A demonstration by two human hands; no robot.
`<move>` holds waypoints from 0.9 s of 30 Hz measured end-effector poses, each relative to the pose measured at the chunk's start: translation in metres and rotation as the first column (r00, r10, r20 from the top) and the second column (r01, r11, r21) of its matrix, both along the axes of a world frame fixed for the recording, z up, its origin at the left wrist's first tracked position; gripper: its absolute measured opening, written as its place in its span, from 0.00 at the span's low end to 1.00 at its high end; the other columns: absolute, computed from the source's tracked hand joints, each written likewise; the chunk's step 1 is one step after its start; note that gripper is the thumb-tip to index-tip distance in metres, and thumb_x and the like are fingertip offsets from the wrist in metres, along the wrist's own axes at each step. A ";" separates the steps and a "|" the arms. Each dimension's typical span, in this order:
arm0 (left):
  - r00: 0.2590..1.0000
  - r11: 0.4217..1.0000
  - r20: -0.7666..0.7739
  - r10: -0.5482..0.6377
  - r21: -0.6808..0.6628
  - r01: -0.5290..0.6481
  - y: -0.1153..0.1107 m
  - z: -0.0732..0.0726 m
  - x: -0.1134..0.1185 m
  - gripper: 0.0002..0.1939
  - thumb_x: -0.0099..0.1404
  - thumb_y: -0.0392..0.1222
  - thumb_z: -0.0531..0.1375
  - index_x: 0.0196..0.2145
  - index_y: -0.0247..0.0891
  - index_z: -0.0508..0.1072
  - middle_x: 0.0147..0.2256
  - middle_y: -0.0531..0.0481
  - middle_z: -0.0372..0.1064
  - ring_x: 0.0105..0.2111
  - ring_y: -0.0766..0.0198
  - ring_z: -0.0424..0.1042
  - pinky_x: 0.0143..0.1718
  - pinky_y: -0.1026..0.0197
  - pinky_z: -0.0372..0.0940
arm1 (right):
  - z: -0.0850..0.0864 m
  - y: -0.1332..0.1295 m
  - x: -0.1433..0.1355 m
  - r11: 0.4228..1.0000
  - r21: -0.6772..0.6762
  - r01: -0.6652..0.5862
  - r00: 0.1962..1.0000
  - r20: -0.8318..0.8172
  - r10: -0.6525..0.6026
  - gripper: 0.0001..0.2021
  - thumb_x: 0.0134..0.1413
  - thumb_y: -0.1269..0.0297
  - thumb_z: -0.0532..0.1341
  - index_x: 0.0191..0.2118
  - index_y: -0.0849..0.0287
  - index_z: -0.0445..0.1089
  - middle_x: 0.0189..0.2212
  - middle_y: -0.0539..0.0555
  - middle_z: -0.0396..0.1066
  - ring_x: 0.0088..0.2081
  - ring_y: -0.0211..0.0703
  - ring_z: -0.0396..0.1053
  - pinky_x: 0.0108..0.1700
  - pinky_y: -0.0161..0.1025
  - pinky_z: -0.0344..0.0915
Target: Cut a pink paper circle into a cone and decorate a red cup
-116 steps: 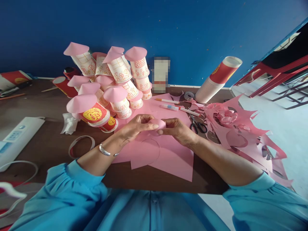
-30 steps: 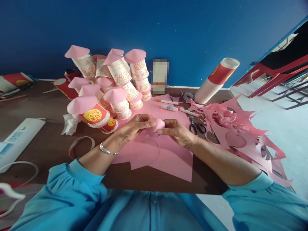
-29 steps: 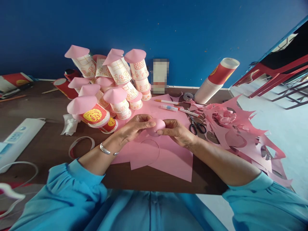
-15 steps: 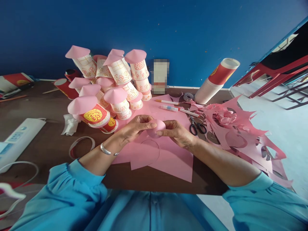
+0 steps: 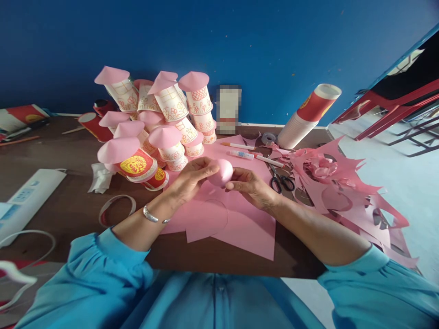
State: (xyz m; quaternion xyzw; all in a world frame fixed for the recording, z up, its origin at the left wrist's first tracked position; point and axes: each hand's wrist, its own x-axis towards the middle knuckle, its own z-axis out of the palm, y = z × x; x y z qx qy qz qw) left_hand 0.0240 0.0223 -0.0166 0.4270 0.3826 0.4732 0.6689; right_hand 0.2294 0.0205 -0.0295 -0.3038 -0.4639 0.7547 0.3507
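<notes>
A small pink paper cone (image 5: 222, 173) is held above the table, its tip facing me. My left hand (image 5: 196, 177) pinches it from the left, thumb on the outside and the other fingers behind. On the right edge, my right hand (image 5: 252, 188) has thumb and fingertips closed around the rim of the cone. Below lie overlapping pink paper sheets (image 5: 247, 219), one with a drawn circle. Black-handled scissors (image 5: 281, 182) rest right of my right hand, near a glue tube (image 5: 241, 155) and a marker (image 5: 270, 160).
Paper-cup towers with pink cone roofs (image 5: 164, 137) stand at the left back. Cut pink scraps (image 5: 339, 183) cover the right side. A leaning stack of cups (image 5: 307, 119) stands behind them. Left are a tape roll (image 5: 117, 210) and a white power strip (image 5: 29, 201).
Both hands have tilted the cone, so its tip now points more toward me. It has risen slightly, and my right thumb has slid to its lower right edge.
</notes>
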 end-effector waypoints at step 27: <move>0.952 0.947 0.040 -0.304 -0.097 0.307 -0.002 -0.001 -0.004 0.22 0.54 0.54 0.75 0.40 0.34 0.85 0.36 0.42 0.81 0.38 0.58 0.75 0.45 0.55 0.65 | 0.009 0.008 0.007 0.998 0.012 0.055 0.998 0.027 -0.055 0.18 0.46 0.52 0.76 0.24 0.60 0.73 0.25 0.48 0.68 0.31 0.37 0.63 0.39 0.39 0.60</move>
